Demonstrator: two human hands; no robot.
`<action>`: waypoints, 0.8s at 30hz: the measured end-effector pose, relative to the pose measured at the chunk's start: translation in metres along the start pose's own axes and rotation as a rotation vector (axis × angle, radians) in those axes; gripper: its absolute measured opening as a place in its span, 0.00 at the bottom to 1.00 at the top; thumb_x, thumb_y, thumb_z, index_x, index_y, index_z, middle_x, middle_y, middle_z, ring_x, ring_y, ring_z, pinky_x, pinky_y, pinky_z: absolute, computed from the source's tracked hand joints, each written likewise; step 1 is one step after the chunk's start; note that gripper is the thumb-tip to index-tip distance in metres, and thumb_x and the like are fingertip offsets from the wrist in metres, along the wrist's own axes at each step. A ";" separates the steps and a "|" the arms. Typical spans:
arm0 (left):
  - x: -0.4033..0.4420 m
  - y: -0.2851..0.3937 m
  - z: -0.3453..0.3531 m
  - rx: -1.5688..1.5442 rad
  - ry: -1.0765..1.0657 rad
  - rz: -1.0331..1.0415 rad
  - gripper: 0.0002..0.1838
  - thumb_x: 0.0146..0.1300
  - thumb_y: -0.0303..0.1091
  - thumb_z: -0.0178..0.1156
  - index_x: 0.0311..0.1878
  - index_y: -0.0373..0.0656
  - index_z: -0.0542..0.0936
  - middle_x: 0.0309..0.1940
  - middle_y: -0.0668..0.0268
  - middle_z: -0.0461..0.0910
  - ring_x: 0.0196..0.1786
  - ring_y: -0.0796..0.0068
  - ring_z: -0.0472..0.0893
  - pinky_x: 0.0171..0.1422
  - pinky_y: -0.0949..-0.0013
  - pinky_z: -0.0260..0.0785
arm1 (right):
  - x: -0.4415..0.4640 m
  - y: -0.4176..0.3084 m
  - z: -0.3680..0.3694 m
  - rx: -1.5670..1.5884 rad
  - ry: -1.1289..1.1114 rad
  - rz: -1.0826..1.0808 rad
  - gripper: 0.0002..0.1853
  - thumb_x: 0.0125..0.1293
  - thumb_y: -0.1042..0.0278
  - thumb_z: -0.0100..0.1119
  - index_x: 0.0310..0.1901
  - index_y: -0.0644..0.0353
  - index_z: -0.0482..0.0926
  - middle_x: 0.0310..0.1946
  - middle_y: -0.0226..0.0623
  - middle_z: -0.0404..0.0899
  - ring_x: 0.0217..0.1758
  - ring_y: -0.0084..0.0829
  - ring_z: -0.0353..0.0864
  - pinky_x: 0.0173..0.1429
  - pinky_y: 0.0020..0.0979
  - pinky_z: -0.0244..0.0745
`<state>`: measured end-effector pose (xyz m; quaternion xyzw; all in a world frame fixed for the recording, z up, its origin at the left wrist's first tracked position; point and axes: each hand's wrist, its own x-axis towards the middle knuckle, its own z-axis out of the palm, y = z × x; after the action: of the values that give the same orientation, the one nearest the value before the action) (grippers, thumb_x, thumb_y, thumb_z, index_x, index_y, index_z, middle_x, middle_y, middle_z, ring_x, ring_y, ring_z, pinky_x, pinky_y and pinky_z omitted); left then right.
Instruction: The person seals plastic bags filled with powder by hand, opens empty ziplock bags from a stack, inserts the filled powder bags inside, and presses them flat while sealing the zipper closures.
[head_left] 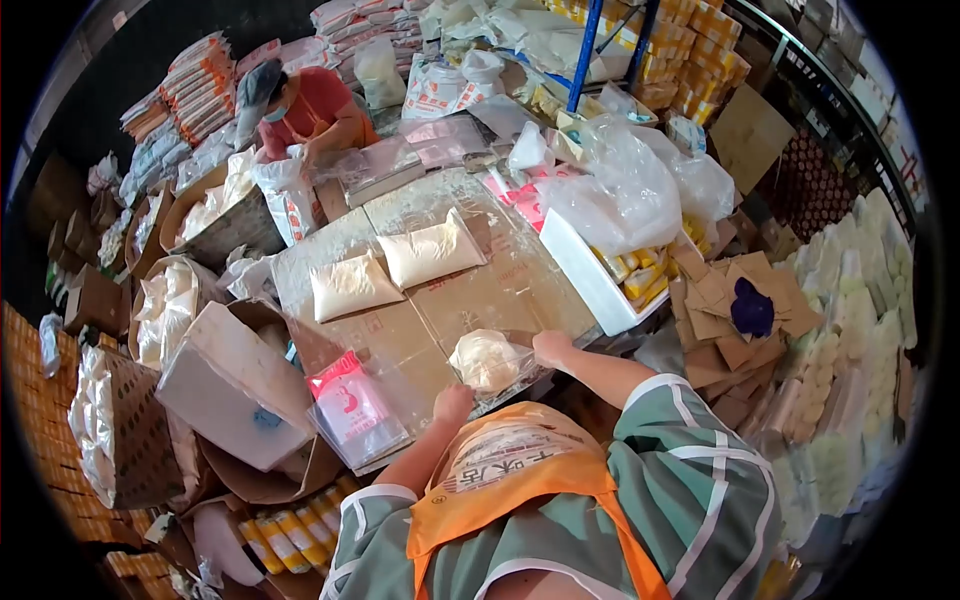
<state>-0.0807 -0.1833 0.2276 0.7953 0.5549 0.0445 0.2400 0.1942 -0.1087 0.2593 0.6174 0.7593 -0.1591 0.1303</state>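
Observation:
Near the front edge of the cardboard-covered table (400, 325) lies a clear bag of pale powder (485, 361). My left hand (454, 402) is closed at the bag's lower left side. On the right, my right hand (551, 348) is closed on the clear plastic end of the same bag. Farther back on the cardboard rest two filled bags, one on the left (352, 287) and one on the right (432, 253), side by side. A stack of pink printed plastic bags (350, 405) lies left of my left hand.
A white foam box (590, 275) with yellow packs and clear plastic borders the table's right side. A tilted foam box (235, 385) stands at the left, beside cartons of filled bags (165, 310). Across the table is a co-worker (310, 110) near a white sack (288, 195).

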 end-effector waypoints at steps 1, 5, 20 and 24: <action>-0.001 -0.002 -0.002 0.015 0.024 0.027 0.08 0.56 0.32 0.55 0.28 0.41 0.82 0.34 0.54 0.82 0.38 0.55 0.83 0.44 0.57 0.77 | 0.002 -0.003 -0.007 -0.034 -0.034 -0.003 0.11 0.52 0.68 0.55 0.31 0.62 0.85 0.31 0.49 0.83 0.38 0.47 0.84 0.40 0.44 0.78; 0.000 -0.021 0.001 0.013 0.003 0.089 0.09 0.57 0.31 0.53 0.32 0.40 0.83 0.35 0.54 0.81 0.40 0.55 0.83 0.45 0.57 0.77 | 0.001 -0.014 -0.022 -0.087 -0.072 -0.038 0.11 0.52 0.67 0.56 0.31 0.61 0.85 0.32 0.48 0.84 0.38 0.47 0.84 0.40 0.44 0.78; 0.051 -0.052 -0.079 -0.084 -0.032 0.349 0.08 0.57 0.31 0.51 0.33 0.42 0.78 0.35 0.56 0.78 0.42 0.51 0.79 0.47 0.54 0.72 | 0.039 -0.010 -0.100 -0.023 -0.110 -0.089 0.13 0.57 0.63 0.55 0.34 0.64 0.84 0.35 0.55 0.82 0.39 0.52 0.83 0.44 0.47 0.77; 0.055 -0.059 -0.084 -0.082 -0.085 0.257 0.08 0.57 0.30 0.51 0.35 0.42 0.80 0.39 0.56 0.80 0.46 0.53 0.79 0.51 0.56 0.72 | 0.077 0.004 -0.093 0.078 -0.134 -0.164 0.14 0.55 0.61 0.56 0.32 0.64 0.84 0.32 0.53 0.82 0.36 0.52 0.82 0.42 0.46 0.76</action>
<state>-0.1389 -0.0896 0.2654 0.8505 0.4355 0.0639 0.2880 0.1824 -0.0017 0.3142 0.5455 0.7902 -0.2396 0.1433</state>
